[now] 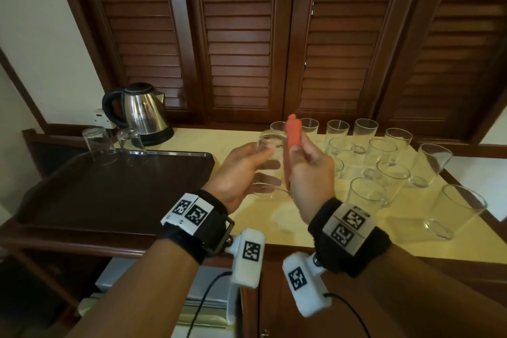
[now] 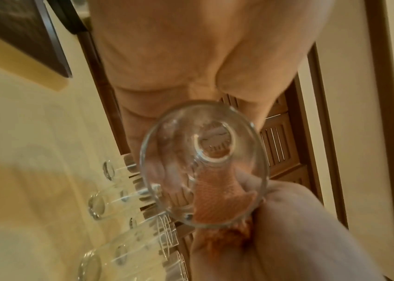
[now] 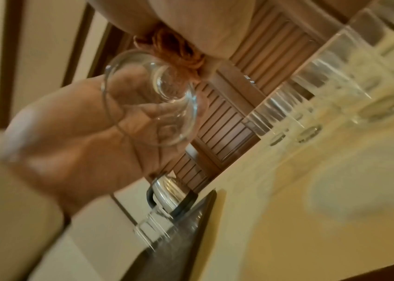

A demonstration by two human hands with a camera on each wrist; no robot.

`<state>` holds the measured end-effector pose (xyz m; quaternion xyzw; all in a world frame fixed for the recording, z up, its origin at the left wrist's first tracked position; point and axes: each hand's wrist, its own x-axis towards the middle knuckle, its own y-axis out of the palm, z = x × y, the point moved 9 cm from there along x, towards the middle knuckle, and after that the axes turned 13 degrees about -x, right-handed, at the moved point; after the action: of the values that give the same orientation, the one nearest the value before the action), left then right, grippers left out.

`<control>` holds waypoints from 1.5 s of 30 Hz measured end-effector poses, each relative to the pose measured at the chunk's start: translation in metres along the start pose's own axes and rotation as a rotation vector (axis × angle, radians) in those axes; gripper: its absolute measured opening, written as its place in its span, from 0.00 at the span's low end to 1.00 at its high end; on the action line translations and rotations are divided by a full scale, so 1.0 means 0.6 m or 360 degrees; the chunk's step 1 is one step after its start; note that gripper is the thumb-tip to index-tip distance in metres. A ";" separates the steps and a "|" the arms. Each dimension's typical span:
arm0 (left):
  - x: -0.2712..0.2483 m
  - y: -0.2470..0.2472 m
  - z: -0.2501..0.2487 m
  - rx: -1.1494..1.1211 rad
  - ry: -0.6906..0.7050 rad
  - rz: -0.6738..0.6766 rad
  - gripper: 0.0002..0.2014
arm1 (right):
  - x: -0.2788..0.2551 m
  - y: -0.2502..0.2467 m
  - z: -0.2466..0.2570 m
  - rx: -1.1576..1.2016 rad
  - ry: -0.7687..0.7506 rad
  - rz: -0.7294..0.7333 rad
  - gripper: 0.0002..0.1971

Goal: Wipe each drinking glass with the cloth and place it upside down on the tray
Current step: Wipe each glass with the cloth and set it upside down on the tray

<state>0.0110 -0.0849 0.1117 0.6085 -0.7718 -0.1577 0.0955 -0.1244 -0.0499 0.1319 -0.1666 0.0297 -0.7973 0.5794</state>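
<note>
Orange cloth (image 1: 293, 136) is pinched tight in the right hand (image 1: 311, 173), touching the glass (image 1: 267, 164). The left hand (image 1: 241, 173) curls round that glass, held up just right of the tray (image 1: 115, 189). To wipe well, I think, push the cloth deep inside and turn the glass slowly. Two glasses (image 1: 96, 143) stand upside down at the tray's far edge; many more (image 1: 384, 162) wait right of the tray.
</note>
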 end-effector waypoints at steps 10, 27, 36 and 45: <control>0.008 -0.003 0.012 -0.0018 0.0063 -0.0091 0.28 | 0.000 0.003 -0.001 -0.0047 -0.0069 0.0009 0.22; 0.015 -0.007 0.019 -0.0015 0.0057 -0.0193 0.27 | -0.007 0.011 -0.018 -0.0039 -0.0019 0.0086 0.22; 0.010 -0.011 0.030 -0.0067 -0.0070 -0.0203 0.24 | -0.015 0.024 -0.017 -0.0037 -0.0023 0.0179 0.22; 0.004 -0.009 0.021 -0.0173 -0.0127 -0.0143 0.21 | -0.016 0.025 -0.014 0.0023 0.0005 0.0149 0.22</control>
<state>0.0113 -0.0868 0.0980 0.6297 -0.7372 -0.2277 0.0905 -0.1105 -0.0470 0.1183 -0.1595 0.0327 -0.7697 0.6173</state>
